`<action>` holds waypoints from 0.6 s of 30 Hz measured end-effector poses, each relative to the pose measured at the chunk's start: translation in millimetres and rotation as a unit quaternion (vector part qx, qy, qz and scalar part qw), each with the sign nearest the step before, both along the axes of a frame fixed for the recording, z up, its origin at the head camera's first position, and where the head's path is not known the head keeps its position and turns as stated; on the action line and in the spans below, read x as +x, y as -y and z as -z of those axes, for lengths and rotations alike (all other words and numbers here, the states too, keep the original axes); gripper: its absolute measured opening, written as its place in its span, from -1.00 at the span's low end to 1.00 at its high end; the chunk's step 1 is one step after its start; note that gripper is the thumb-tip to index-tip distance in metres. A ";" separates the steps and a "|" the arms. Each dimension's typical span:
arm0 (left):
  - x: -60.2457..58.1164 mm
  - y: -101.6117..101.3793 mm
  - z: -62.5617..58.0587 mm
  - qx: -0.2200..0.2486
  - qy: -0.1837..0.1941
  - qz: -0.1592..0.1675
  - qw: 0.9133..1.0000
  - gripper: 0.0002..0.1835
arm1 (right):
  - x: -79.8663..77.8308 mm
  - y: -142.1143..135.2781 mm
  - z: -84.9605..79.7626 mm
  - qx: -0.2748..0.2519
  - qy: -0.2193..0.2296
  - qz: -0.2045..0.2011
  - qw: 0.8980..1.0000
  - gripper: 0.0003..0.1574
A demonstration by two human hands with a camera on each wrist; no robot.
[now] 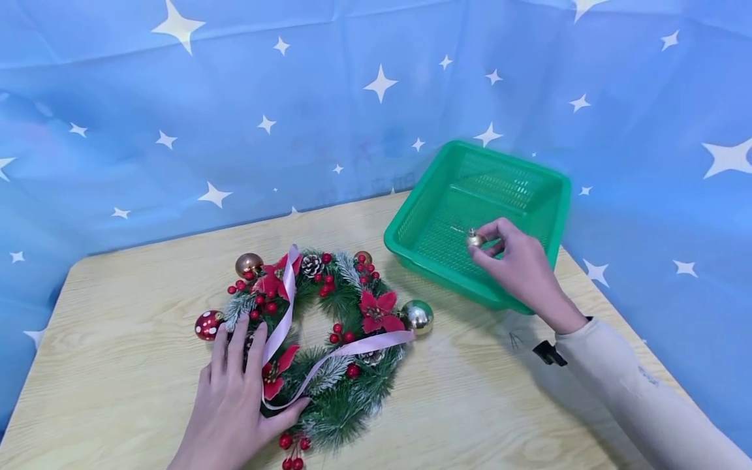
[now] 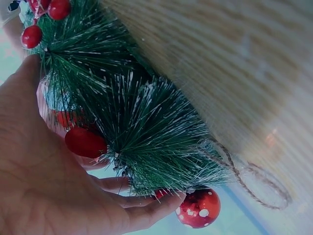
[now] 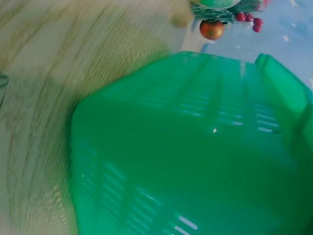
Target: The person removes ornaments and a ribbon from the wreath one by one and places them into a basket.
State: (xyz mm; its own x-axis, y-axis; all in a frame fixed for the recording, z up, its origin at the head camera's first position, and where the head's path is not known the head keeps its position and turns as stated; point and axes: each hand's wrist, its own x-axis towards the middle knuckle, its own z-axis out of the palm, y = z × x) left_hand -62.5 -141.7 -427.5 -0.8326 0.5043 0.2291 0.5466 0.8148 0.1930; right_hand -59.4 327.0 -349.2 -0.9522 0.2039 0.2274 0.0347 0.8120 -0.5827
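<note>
Over the green basket (image 1: 411, 258), my right hand (image 1: 519, 264) pinches a small gold Christmas ball (image 1: 474, 241) between thumb and fingers, its cap upward. The green wreath (image 1: 346, 401) lies flat on the table, dressed with red flowers, berries, pinecones and a loose pale pink ribbon (image 1: 352, 348). My left hand (image 1: 232, 405) rests on the wreath's near left side with fingers spread, their tips near a red white-dotted ball (image 2: 198, 208). In the right wrist view, the basket's outer wall (image 3: 146, 132) fills most of the picture and my right hand is hidden.
A shiny silver ball (image 1: 418, 318) sits at the wreath's right edge, and a bronze ball (image 1: 249, 264) at its upper left. A twine loop (image 2: 234, 169) sticks out from the wreath. Small dark wire pieces (image 1: 515, 340) lie below the basket. Blue star-printed cloth (image 1: 329, 98) hangs behind the table.
</note>
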 end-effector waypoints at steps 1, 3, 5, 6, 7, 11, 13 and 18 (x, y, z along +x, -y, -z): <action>-0.2 0.0 0.8 0.000 -0.006 0.000 1.000 0.46 | -1.4 -1.5 -0.2 0.002 0.007 0.000 1.000 -0.64; 0.0 1.6 2.7 0.002 -0.022 0.003 1.000 0.46 | -3.3 -2.6 1.0 0.003 0.022 0.002 1.000 -0.68; 1.0 4.6 5.0 0.003 -0.037 0.005 0.999 0.46 | -4.4 -2.4 3.4 0.002 0.036 -0.002 0.999 -0.71; 1.1 5.5 6.0 0.004 -0.043 0.007 0.999 0.46 | -4.9 -2.5 4.1 0.002 0.042 -0.003 0.999 -0.73; 1.0 5.9 6.8 0.005 -0.047 0.008 0.999 0.46 | -5.3 -2.9 4.3 0.003 0.049 -0.004 0.999 -0.75; -0.1 4.4 8.6 0.012 -0.051 0.013 0.999 0.45 | -8.1 -5.7 2.6 0.013 0.083 -0.010 0.996 -0.79; -0.5 2.6 8.7 0.013 -0.049 0.012 0.999 0.46 | -10.4 -7.4 1.2 0.022 0.107 -0.017 0.994 -0.80; -1.3 0.0 7.6 0.010 -0.040 0.006 0.999 0.46 | -16.2 -9.8 1.5 0.042 0.159 -0.036 0.986 -0.80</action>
State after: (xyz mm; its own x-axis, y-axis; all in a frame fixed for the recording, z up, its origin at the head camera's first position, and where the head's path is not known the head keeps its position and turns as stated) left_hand -63.8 -141.7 -435.1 -0.8044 0.5094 0.3055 0.5716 0.8039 0.1646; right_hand -75.7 336.8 -350.6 -0.9893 0.1265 -0.0724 0.1458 0.8637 -0.4825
